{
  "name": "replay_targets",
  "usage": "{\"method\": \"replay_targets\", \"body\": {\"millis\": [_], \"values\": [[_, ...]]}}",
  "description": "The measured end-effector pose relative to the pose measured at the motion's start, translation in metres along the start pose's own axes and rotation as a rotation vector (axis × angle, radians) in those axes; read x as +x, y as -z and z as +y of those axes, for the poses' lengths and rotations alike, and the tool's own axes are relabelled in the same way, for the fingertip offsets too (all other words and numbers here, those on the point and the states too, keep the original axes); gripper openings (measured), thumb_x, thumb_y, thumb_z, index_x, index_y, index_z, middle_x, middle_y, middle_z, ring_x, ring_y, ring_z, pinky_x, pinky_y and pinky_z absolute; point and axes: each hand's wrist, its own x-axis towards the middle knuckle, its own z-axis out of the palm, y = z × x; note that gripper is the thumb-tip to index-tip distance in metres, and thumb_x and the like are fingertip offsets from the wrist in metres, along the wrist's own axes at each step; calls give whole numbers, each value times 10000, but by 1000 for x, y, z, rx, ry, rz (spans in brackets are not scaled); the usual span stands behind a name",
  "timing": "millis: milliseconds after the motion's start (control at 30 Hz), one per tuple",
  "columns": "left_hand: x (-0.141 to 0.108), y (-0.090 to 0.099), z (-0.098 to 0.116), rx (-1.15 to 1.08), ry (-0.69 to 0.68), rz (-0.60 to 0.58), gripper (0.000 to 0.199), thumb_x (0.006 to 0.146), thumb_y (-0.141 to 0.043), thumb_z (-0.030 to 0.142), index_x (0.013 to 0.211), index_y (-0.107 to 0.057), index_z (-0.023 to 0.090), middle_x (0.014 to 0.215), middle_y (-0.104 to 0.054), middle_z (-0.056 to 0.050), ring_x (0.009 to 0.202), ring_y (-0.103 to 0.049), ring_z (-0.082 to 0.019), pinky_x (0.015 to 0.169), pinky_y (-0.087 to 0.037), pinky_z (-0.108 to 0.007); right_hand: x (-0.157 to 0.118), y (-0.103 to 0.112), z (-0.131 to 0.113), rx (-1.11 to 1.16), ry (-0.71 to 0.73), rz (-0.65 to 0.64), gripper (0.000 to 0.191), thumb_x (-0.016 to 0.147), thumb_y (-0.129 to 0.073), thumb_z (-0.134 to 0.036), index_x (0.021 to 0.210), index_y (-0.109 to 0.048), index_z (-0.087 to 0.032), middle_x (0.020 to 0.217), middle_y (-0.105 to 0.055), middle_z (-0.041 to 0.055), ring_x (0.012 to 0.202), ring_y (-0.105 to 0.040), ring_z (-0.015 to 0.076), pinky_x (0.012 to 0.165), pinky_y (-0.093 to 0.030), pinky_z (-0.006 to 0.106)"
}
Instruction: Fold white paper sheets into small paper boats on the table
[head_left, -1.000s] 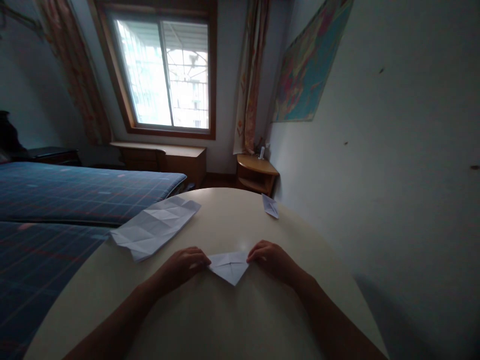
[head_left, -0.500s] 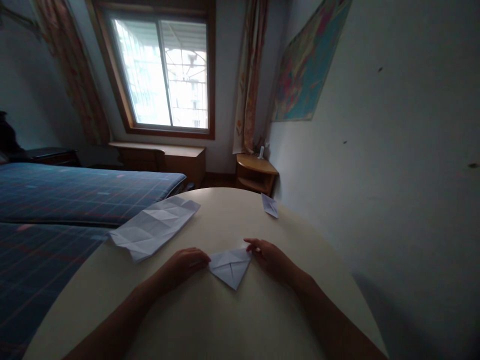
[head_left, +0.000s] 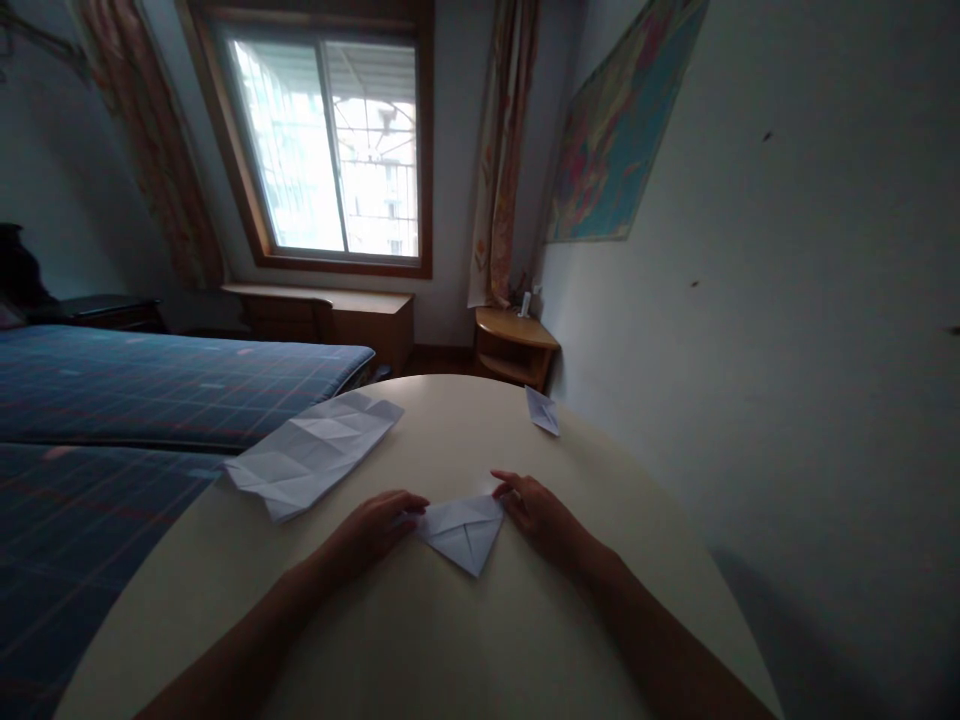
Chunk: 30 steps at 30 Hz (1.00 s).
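Note:
A folded sheet of white paper lies before me on the round table, its point turned toward me and a short slit-like fold line down its middle. At its left corner, my left hand pinches the paper between thumb and fingers. My right hand has its fingertips closed on the right corner, with the index finger stretched out beyond the edge. Farther off to the left rests a large creased paper sheet. A small folded paper piece sits near the far right edge.
The cream round table fills the foreground. A bed with a blue plaid cover adjoins it on the left. Beyond stand a wooden desk and a corner cabinet; a white wall runs along the right.
My left hand has shifted slightly right and up over the paper's left corner, its fingers reaching farther over the edge. The right hand stays at the right corner. The view has moved slightly.

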Motion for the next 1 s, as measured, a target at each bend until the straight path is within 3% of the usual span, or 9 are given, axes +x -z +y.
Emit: {"method": "replay_targets", "body": {"millis": [233,500,767,1000], "values": [[1,-1,2,62,52,65,308,842,-549,203,1135,-646,209,1055,-700,-73,973,-640,-204,897,-504,-349,0,-1,6,-47,-5,34,353,918,-517,-241,1243,-617,-147,1170,-670,126,1118,-584,230,1007,-428,386],[-3,9,15,165,32,26,163,862,-596,265,994,-678,216,1004,-676,-59,977,-594,-220,880,-465,-345,2,10,1,-46,-44,-69,308,846,-591,-188,1139,-687,-170,1104,-679,118,1063,-588,241,969,-439,381],[-6,12,21,160,123,-7,145,764,-678,268,888,-644,201,1067,-621,-66,1055,-537,-248,927,-433,-372,-1,18,7,-106,-61,-114,258,791,-713,-319,1008,-711,-180,1119,-629,124,1084,-549,259,978,-409,393],[-9,12,24,160,170,1,169,765,-686,284,884,-634,176,1167,-580,-106,1136,-489,-281,985,-393,-404,-6,14,19,-63,-89,-143,292,733,-778,-410,910,-710,-188,1178,-601,116,1137,-513,271,981,-396,394]]}}
